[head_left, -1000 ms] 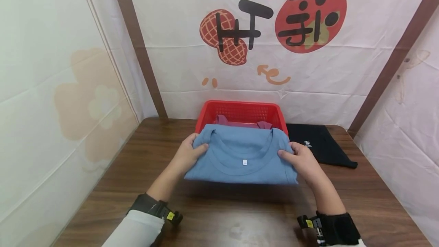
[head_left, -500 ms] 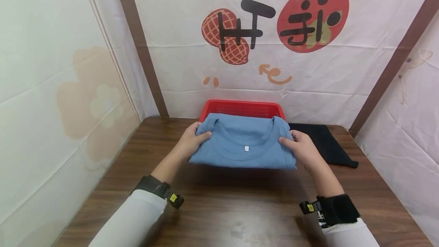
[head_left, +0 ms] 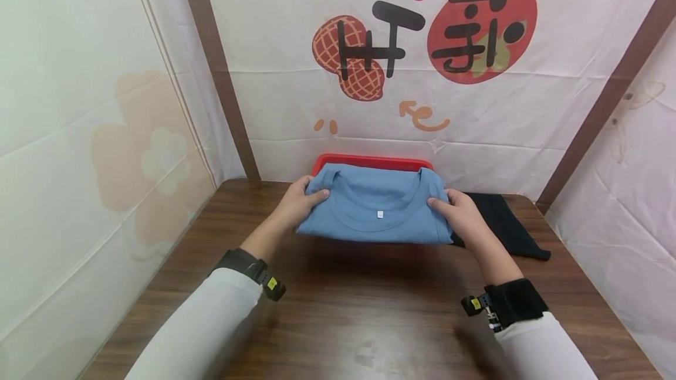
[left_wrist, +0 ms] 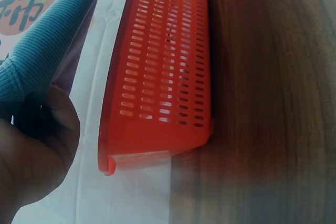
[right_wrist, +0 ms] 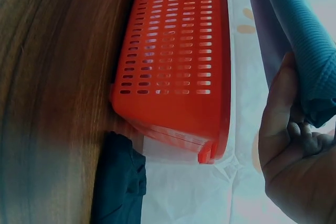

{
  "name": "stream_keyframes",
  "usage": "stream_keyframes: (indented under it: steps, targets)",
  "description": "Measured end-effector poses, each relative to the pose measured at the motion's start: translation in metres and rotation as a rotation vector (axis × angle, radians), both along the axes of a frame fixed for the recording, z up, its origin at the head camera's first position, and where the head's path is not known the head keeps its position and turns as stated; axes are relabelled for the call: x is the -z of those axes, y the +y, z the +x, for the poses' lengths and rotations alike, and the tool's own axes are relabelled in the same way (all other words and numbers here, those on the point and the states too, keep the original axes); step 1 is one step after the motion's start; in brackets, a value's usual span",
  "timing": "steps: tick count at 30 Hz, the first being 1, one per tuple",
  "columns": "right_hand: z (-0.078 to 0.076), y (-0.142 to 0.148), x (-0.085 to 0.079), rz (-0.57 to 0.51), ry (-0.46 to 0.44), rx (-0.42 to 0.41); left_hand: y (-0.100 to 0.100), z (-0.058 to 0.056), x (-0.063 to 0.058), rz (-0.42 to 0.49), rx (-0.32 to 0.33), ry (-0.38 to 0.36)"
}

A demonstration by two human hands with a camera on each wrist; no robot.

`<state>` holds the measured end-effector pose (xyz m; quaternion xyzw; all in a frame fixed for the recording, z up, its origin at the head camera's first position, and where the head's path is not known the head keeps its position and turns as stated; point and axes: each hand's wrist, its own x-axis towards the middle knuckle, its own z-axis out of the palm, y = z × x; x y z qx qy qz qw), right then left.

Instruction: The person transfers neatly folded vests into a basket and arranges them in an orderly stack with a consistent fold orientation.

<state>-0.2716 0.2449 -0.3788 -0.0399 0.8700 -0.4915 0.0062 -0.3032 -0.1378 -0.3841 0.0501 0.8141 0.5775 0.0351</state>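
A folded blue T-shirt (head_left: pixel 379 201) with a small white neck label spans both hands, its collar toward me. My left hand (head_left: pixel 301 204) pinches its left side, thumb on top and fingers beneath. At the opposite side my right hand (head_left: pixel 460 213) grips it the same way. In the head view the shirt covers most of a red plastic basket (head_left: pixel 372 161), leaving the far rim in sight. Both wrist views put the folded shirt (left_wrist: pixel 52 35) above the rim of the slotted basket (right_wrist: pixel 173 51). The basket's inside is hidden from the head view.
A black folded garment (head_left: pixel 509 224) lies on the wooden table (head_left: pixel 348 309) to the right of the basket. Behind the table hangs a white printed cloth (head_left: pixel 285 75), with more cloth along both sides.
Both hands have carried the blue T-shirt forward and over the basket. The reddish-purple cloth seen inside the basket a second ago is now covered by it.
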Motion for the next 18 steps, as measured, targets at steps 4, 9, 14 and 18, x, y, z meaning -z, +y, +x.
stream_keyframes:
  steps: [4, 9, 14, 18]
  targets:
    - [-0.006, -0.002, -0.002, -0.008, 0.001, -0.003, 0.002, -0.006, -0.005, -0.017, -0.001, 0.029]
    - [-0.013, -0.001, -0.004, -0.023, -0.02, -0.004, 0.004, -0.015, -0.007, -0.031, -0.005, 0.022]
    - [-0.024, 0.001, -0.003, -0.03, -0.026, -0.024, 0.002, -0.023, -0.006, -0.016, -0.004, -0.007]
    - [-0.031, 0.003, 0.003, -0.04, -0.011, -0.03, 0.001, -0.031, -0.004, -0.011, 0.004, -0.019]
